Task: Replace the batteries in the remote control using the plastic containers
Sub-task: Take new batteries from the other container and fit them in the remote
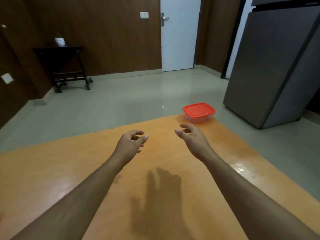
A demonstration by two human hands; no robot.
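The orange table (86, 170) fills the lower part of the view and is bare apart from one thing: a clear plastic container (199, 112) with a red lid, standing at the table's far edge. Taking that container as the landmark, both forearms reach out over the table toward it from the near side.

The right hand (189, 136) hovers just short of the container, near it but not touching, with the fingers loosely curled and apart and nothing between them. The left hand (133, 141) is farther from the container, off to its left and nearer the person, also half curled, spread and empty. Their shadow lies on the table well back from the container.

The red lid sits flat and closed on the container, and what is inside cannot be made out through the clear wall. No remote control and no loose batteries show anywhere on the table, and only this one container is in view, though the task speaks of several.

By my reading, the task is at its very start: nothing has been opened or taken out. Still to do are reaching the container, lifting the lid, finding the remote and batteries, and swapping them.
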